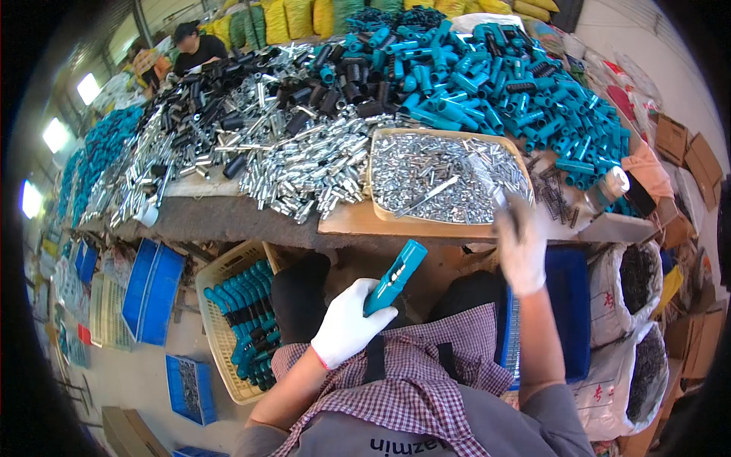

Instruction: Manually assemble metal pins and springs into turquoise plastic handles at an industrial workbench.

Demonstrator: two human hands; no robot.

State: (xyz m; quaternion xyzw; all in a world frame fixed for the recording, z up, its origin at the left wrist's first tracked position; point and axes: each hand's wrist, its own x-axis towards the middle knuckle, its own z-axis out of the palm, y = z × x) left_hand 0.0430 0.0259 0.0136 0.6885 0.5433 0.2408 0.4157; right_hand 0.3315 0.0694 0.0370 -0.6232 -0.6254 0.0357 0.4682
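1. While gloved, left hand (346, 324) at lower centre grips a teal plastic handle (394, 276), tilted up to the right;
2. Right hand (521, 245), blurred, reaches the wooden tray (371, 177) of small metal pins (438, 179) at centre right; its grip cannot be told;
3. Basket of finished teal handles (245, 314), lower left.

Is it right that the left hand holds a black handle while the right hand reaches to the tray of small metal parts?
Not quite: the handle in the left hand is teal, not black, as the head view shows. The right hand does reach to the tray of small metal parts.
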